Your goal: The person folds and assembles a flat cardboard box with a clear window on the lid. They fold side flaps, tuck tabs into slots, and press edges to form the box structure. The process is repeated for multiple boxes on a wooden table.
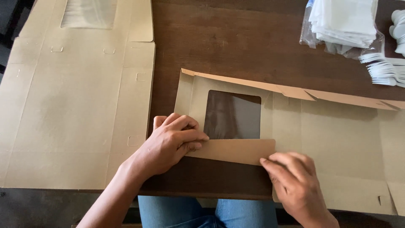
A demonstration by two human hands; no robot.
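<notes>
Two hands at work, both on one flat brown box blank [337, 139] with a clear window [233, 115], lying on a dark wooden table [219, 46] in front of the person

Left hand [171, 143]: fingers curled, tips pinching the left end of the folded-up flap [236, 150] that covers the window's lower edge

Right hand [295, 181]: fingers bent, tips pressing down on the flap's right end; it grips nothing round, just pins the card flat

Blank: one, spread from table centre out to the right edge of view, long top flap raised along its far side

Second blank [71, 105]: one, same brown card, unfolded, lying flat at left, well apart from both hands; its own window [88, 12] shows at the top edge

Far right corner: one clear bag [341, 25] of folded white sheets, number cannot be counted; beside it a heap of white plastic forks [386, 69], too many overlapping to count

Blue-jeaned knees [206, 211] below the table edge
</notes>
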